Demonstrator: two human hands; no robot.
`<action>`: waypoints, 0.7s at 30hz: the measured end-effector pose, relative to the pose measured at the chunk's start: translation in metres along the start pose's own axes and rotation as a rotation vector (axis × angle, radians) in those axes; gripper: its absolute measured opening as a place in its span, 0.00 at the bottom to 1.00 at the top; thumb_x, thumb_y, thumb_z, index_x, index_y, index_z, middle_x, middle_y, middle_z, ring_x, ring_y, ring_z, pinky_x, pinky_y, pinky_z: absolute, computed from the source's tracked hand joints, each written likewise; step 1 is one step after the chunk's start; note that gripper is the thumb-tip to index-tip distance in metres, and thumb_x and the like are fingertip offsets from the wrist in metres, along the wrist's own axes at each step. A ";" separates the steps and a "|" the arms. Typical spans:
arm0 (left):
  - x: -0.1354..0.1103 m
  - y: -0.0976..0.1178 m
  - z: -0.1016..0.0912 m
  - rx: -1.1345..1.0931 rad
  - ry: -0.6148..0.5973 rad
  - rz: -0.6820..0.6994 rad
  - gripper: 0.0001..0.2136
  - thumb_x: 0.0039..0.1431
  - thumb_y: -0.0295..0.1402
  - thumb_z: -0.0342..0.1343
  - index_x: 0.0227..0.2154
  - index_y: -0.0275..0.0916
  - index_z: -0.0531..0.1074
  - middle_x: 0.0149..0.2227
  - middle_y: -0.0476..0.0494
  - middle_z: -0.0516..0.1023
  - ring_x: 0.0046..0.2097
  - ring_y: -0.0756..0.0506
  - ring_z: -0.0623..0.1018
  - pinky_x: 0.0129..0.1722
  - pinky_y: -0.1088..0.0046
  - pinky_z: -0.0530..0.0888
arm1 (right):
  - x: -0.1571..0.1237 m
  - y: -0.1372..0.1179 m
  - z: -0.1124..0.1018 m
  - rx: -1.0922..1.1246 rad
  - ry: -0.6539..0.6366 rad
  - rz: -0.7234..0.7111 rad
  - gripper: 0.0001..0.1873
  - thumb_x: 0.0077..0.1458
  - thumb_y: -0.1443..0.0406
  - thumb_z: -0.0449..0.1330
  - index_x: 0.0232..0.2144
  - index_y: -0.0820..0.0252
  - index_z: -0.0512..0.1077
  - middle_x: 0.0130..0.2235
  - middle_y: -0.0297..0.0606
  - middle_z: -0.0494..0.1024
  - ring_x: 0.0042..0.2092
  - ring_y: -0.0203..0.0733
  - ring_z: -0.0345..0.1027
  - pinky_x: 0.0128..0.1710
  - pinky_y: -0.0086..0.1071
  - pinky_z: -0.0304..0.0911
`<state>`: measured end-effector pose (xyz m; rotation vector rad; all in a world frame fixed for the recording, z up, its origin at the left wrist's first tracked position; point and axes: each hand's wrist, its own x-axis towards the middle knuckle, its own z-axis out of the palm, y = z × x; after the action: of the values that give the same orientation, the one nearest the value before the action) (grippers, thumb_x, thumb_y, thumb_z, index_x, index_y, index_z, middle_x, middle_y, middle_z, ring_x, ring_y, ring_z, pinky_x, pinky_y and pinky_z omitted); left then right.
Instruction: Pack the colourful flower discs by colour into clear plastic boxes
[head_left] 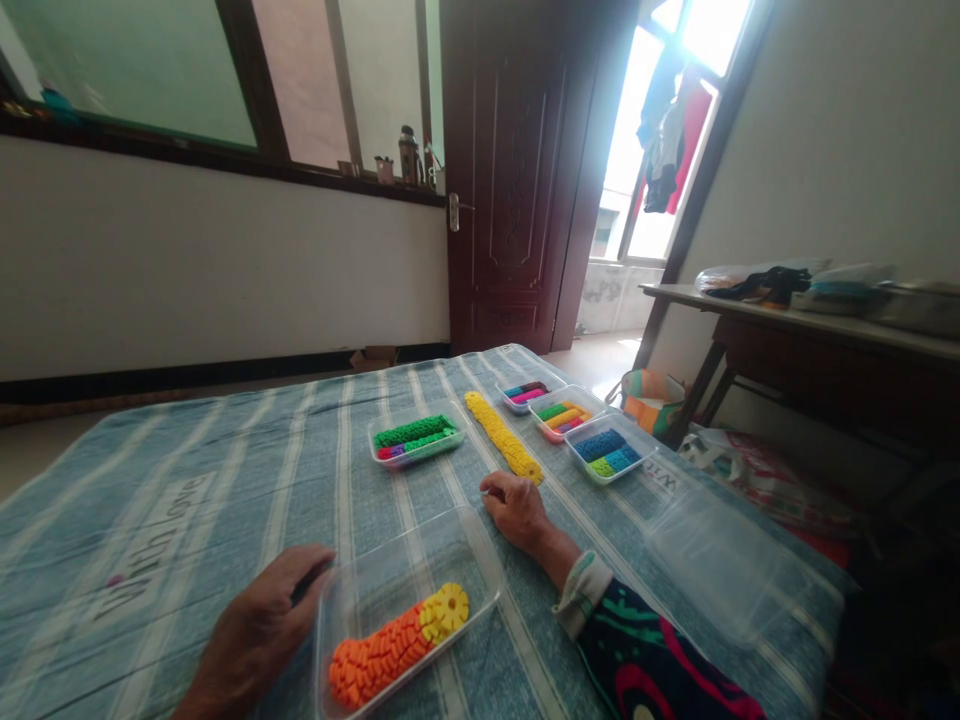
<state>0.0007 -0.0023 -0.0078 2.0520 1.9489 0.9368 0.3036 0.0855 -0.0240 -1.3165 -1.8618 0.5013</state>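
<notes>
A clear plastic box [411, 540] lies in front of me, with a row of orange notched discs [386, 655] and yellow flower-shaped discs [448, 610] along its near side. My left hand [262, 625] is at the box's left edge, thumb and fingertips against the rim. Beyond the box's far right corner, my right hand [519, 510] is low over the cloth with curled fingers; whatever they hold is hidden. A long yellow stack of discs [499, 435] extends away from me, its near end just behind the right hand.
Beyond are a box of green discs [416, 437] and, to the right, boxes with multicoloured [566, 415], blue [609, 452] and pink-and-blue discs [526, 392]. A clear lid or tray [727, 560] lies at right on the striped cloth [247, 470]. A desk [810, 315] stands beyond the right edge.
</notes>
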 end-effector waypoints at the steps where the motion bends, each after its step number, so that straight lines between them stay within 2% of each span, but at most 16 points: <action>1: 0.000 0.000 0.000 0.001 0.001 -0.002 0.15 0.53 0.46 0.51 0.33 0.44 0.75 0.36 0.47 0.82 0.38 0.43 0.80 0.41 0.71 0.76 | 0.000 0.000 0.000 0.000 -0.001 -0.001 0.10 0.49 0.72 0.58 0.32 0.56 0.77 0.31 0.33 0.79 0.33 0.36 0.71 0.36 0.26 0.61; 13: -0.002 0.001 0.000 0.011 -0.039 0.026 0.16 0.54 0.47 0.50 0.34 0.41 0.75 0.37 0.44 0.81 0.39 0.43 0.79 0.41 0.71 0.75 | -0.003 0.001 0.000 -0.011 0.003 -0.023 0.09 0.49 0.71 0.58 0.32 0.56 0.76 0.29 0.32 0.78 0.31 0.36 0.70 0.34 0.25 0.62; 17: -0.002 0.003 0.001 0.020 -0.007 0.055 0.15 0.54 0.46 0.49 0.33 0.41 0.74 0.36 0.44 0.80 0.38 0.43 0.79 0.42 0.70 0.75 | -0.002 0.006 -0.003 -0.028 0.022 -0.054 0.08 0.51 0.71 0.56 0.29 0.57 0.76 0.29 0.34 0.78 0.33 0.36 0.71 0.36 0.26 0.62; 21: -0.002 0.015 -0.003 0.028 0.010 0.078 0.13 0.53 0.44 0.49 0.30 0.43 0.73 0.34 0.45 0.80 0.36 0.44 0.79 0.40 0.72 0.75 | 0.005 0.018 -0.022 -0.147 0.169 -0.055 0.13 0.56 0.71 0.51 0.34 0.58 0.76 0.36 0.41 0.78 0.40 0.42 0.70 0.43 0.31 0.62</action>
<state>0.0113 -0.0075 0.0017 2.1567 1.9103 0.9430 0.3311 0.0944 -0.0208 -1.3553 -1.8157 0.2196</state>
